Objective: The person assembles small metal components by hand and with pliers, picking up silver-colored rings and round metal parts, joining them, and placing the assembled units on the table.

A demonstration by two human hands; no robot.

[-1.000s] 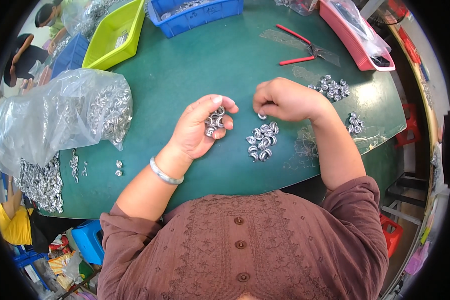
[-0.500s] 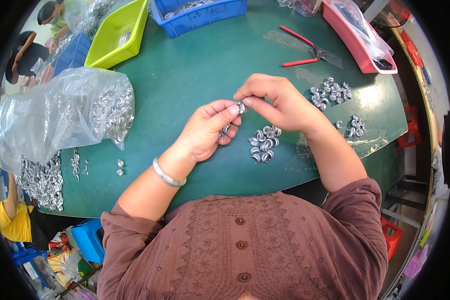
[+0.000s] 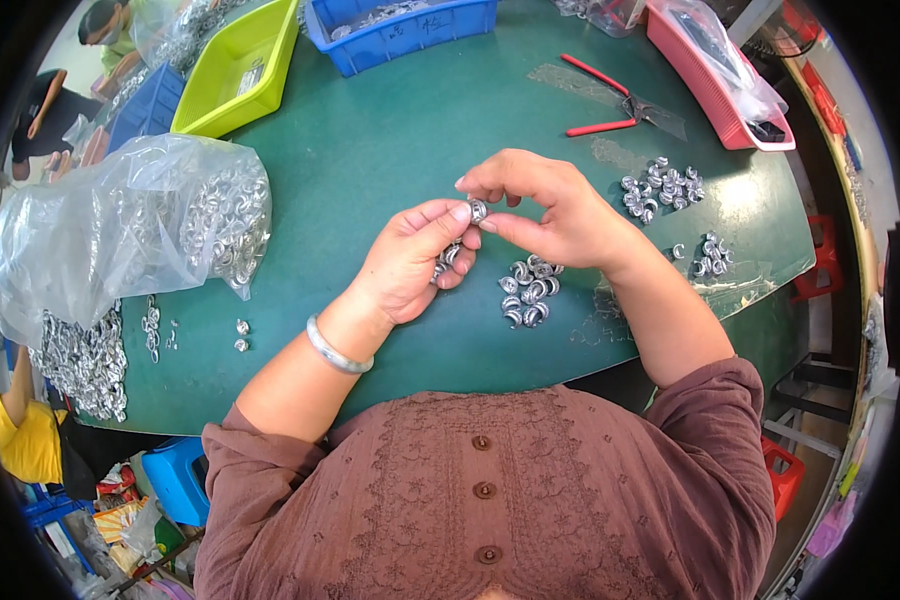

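Over the green table, my left hand (image 3: pixel 410 255) pinches a small round silver metal piece (image 3: pixel 478 211) between thumb and forefinger. More silver pieces (image 3: pixel 446 258) sit under its curled lower fingers. My right hand (image 3: pixel 540 205) is at the same piece: its thumb touches the piece from the right, while the forefinger is raised and apart. Whether the right hand grips the piece is hard to make out. Just below the hands lies a pile of curved silver pieces (image 3: pixel 528 290). Two smaller heaps of like pieces, one upper (image 3: pixel 662 188) and one lower (image 3: pixel 712 254), lie beyond my right forearm.
Left stand a clear plastic bag (image 3: pixel 170 215) of metal parts and a heap of silver links (image 3: pixel 85 365). At the back are a lime basket (image 3: pixel 195 110), a blue bin (image 3: pixel 410 38), red-handled pliers (image 3: pixel 600 95) and a pink basket (image 3: pixel 715 95). Other people are at the far left.
My right forefinger has lifted away from the round piece, and the right thumb has shifted slightly lower and left. The piece shows more fully now. My left hand barely moved.
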